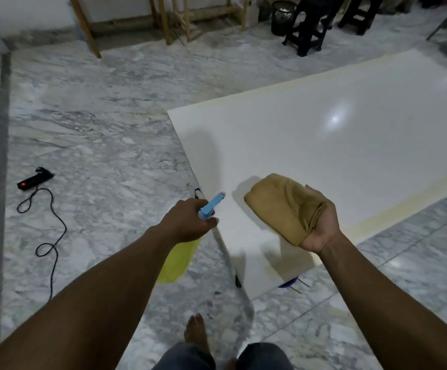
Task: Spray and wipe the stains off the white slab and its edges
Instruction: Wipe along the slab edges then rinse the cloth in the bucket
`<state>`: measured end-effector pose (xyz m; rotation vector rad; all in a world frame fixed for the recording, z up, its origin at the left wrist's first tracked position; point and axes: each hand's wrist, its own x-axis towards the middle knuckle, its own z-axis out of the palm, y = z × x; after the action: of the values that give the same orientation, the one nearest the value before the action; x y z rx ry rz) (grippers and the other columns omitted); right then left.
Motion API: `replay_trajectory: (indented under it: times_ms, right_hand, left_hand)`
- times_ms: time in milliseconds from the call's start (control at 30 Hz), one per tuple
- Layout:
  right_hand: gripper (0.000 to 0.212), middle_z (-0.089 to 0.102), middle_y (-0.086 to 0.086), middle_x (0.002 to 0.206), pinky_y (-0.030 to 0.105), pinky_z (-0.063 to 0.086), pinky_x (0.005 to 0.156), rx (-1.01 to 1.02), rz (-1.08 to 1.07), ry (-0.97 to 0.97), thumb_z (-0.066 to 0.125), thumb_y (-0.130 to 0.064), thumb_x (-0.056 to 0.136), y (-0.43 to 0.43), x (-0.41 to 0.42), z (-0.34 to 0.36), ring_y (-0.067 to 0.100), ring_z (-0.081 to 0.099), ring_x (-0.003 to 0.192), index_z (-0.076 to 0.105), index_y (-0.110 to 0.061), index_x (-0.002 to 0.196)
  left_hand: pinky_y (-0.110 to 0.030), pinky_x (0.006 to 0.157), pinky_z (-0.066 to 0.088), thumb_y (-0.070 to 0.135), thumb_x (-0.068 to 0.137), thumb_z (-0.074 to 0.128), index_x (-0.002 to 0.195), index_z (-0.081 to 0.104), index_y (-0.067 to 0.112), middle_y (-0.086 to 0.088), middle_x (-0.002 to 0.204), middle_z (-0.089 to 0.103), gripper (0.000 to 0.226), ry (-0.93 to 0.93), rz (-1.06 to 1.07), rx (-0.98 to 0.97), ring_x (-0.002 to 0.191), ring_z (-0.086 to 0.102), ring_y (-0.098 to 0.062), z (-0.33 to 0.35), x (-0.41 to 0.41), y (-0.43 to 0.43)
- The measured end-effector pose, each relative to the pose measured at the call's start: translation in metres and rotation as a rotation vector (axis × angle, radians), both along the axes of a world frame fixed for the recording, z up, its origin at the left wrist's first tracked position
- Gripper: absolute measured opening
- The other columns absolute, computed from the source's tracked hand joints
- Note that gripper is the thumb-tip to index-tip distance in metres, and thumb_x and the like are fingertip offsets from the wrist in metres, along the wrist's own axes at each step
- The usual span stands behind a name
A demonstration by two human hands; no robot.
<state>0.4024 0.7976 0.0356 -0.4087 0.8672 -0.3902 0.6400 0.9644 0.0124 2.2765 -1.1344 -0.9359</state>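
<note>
Over the glossy white slab (323, 145), left hand (190, 222) grips a yellow blue-nozzled spray bottle (211, 205); right hand (321, 222) cradles a folded tan cloth (283, 201). Spraying seems next.

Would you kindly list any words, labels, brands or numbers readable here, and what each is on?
None can be read.
Spray bottle in the left hand: no label shows.
Folded cloth in the right hand: plain.
White slab: blank.
Power strip: only a red light.
</note>
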Motion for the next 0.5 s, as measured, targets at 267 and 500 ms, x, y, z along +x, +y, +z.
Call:
replay_trajectory:
  times_ms: [267,500]
  right_hand:
    - [0.056,0.055,0.016,0.141,0.047,0.03,0.117,0.063,0.423,-0.011,0.048,-0.048,0.093,-0.058,0.077,-0.018,0.034,0.05,0.133,0.059,-0.012,0.135]
    - [0.054,0.067,0.017,0.123,0.043,0.048,0.097,0.024,0.896,0.04,0.055,-0.051,0.089,-0.084,0.112,-0.031,0.035,0.066,0.107,0.069,-0.01,0.122]
  left_hand:
    - [-0.036,0.083,0.056,0.042,0.085,0.075,0.095,0.071,0.025,0.003,0.096,0.076,0.02,-0.033,0.277,0.007,0.09,0.07,-0.02,0.011,0.004,-0.014]
    - [-0.037,0.085,0.055,0.041,0.086,0.074,0.098,0.072,0.023,0.002,0.096,0.076,0.021,-0.013,0.706,0.028,0.092,0.07,-0.019,0.016,-0.071,-0.009]
